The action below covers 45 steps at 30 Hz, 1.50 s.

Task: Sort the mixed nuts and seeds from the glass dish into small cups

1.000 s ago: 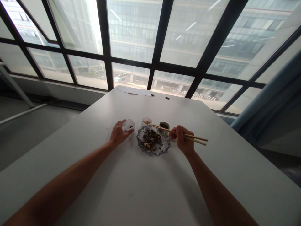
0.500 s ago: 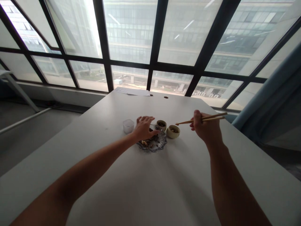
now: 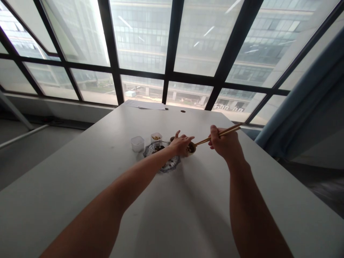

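Observation:
My left hand [image 3: 181,144] reaches across a clear glass plate [image 3: 149,149] of dark and pale nuts and curls round a small beige bowl [image 3: 191,148], hiding most of it. My right hand [image 3: 225,144] is closed on a pair of wooden chopsticks [image 3: 218,135]. Their tips point left and down and end right at the bowl, beside my left fingers. Whether the tips hold anything is too small to see.
Left of the plate stand a clear plastic cup [image 3: 137,143] and a small cup of pale nuts [image 3: 156,137]. All sit on a white table [image 3: 172,215]. A sheet of paper [image 3: 146,105] lies at its far edge by the windows. A blue curtain [image 3: 309,107] hangs right.
My left hand has moved right, from the plastic cup over the plate to the beige bowl. My right hand lifted the chopsticks away from the plate, then brought their tips down to that bowl.

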Available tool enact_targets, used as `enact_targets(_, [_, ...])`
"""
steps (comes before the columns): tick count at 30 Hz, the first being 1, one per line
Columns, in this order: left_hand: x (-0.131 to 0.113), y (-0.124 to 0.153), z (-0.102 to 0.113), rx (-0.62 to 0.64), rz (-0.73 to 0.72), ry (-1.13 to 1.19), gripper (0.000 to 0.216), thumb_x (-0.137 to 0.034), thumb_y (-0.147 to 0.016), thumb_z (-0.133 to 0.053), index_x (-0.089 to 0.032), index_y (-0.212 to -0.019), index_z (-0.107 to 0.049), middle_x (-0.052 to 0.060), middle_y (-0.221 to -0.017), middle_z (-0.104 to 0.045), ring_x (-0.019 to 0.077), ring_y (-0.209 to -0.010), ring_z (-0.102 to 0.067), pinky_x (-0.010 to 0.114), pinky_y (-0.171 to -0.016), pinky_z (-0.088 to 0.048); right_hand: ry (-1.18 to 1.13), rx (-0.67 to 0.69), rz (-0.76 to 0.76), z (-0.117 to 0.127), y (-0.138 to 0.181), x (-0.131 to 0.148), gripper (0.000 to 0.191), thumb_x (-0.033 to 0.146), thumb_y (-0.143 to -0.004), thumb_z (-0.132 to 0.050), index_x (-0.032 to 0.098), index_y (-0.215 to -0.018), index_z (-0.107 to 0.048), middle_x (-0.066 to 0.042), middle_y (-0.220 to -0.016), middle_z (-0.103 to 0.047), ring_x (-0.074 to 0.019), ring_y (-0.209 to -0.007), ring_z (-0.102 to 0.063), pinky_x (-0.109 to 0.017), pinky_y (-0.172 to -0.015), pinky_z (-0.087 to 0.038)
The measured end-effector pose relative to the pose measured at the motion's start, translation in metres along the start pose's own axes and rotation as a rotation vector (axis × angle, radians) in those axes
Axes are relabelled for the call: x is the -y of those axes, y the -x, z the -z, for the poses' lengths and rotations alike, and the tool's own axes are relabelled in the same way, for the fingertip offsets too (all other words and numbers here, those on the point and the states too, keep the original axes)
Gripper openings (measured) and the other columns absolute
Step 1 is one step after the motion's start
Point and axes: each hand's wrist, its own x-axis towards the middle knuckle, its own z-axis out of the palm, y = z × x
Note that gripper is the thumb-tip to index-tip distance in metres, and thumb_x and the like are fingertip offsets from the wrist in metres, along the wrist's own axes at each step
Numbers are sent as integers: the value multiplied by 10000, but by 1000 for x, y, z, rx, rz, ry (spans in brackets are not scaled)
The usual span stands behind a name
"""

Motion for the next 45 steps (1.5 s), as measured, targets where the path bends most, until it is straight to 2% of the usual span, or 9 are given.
enact_targets(10, [-6, 6, 2, -4, 84, 6, 1118, -455, -606, -819, -145, -1524, -261, 147, -1265, -666, 332, -1293, -505, 549, -1213, 49, 7, 82, 33, -12, -3, -18, 620, 718, -912, -451, 203, -605, -612, -66, -489, -644, -194, -451, -633, -290, -475, -484])
enact_targets(15, [-5, 4, 3, 54, 158, 25, 1111, -525, -628, -797, -149, -1525, -261, 157, -1284, -657, 350, -1320, -483, 603, -1201, 35, -13, -27, 50, -9, -2, -10, 671, 750, -906, -410, 186, -613, -624, -77, -488, -638, -182, -424, -602, -280, -435, -468])
enact_targets(20, [11, 27, 26, 36, 140, 83, 897, -529, -747, -719, -177, -1491, -361, 164, -1442, -552, 319, -1421, -388, 594, -1209, 33, -194, -65, -16, -3, 3, 7, 667, 748, -897, -434, 176, -609, -621, -62, -460, -618, -139, -348, -529, -251, -369, -429])
enact_targets(23, [35, 65, 48, -167, 171, 86, 619, -467, -860, -621, -218, -1408, -481, 114, -1445, -566, 276, -1402, -425, 553, -1224, -6, -338, 113, -37, -10, 7, 11, 678, 775, -857, -475, 167, -599, -628, -53, -441, -605, -117, -325, -497, -230, -337, -397])
enact_targets(26, [67, 110, 64, -333, 287, 63, 454, -456, -906, -571, -232, -1300, -571, 91, -1401, -608, 265, -1345, -492, 532, -1221, -92, -357, 444, -1, -25, 12, 11, 675, 793, -818, -511, 167, -595, -628, -44, -439, -600, -114, -336, -505, -221, -342, -397])
enact_targets(30, [104, 160, 59, -451, 442, 36, 441, -460, -895, -590, -209, -1258, -589, 120, -1372, -623, 297, -1321, -519, 525, -1177, -245, -286, 661, 62, -49, 19, 10, 613, 745, -834, -534, 180, -604, -597, -36, -486, -622, -119, -377, -537, -222, -377, -415])
enact_targets(37, [124, 198, 25, -551, 521, 176, 652, -537, -865, -597, -147, -1372, -466, 191, -1419, -551, 329, -1339, -503, 512, -1129, -371, -207, 490, 215, -64, 26, 11, 566, 675, -893, -516, 183, -635, -626, -42, -514, -633, -150, -470, -571, -245, -454, -424])
enact_targets(41, [127, 204, 20, -551, 547, 294, 832, -573, -798, -665, -122, -1437, -382, 220, -1447, -511, 342, -1344, -500, 505, -1119, -399, -145, 420, 203, -56, 24, 9, 594, 675, -917, -477, 186, -615, -623, -45, -510, -631, -148, -463, -572, -247, -452, -425])
enact_targets(45, [127, 205, 22, -489, 605, 354, 890, -573, -776, -684, -133, -1473, -347, 208, -1349, -591, 343, -1221, -595, 509, -1031, -470, -104, 456, 224, -56, 24, 9, 594, 677, -906, -497, 185, -598, -621, -30, -457, -589, -138, -429, -535, -246, -432, -407])
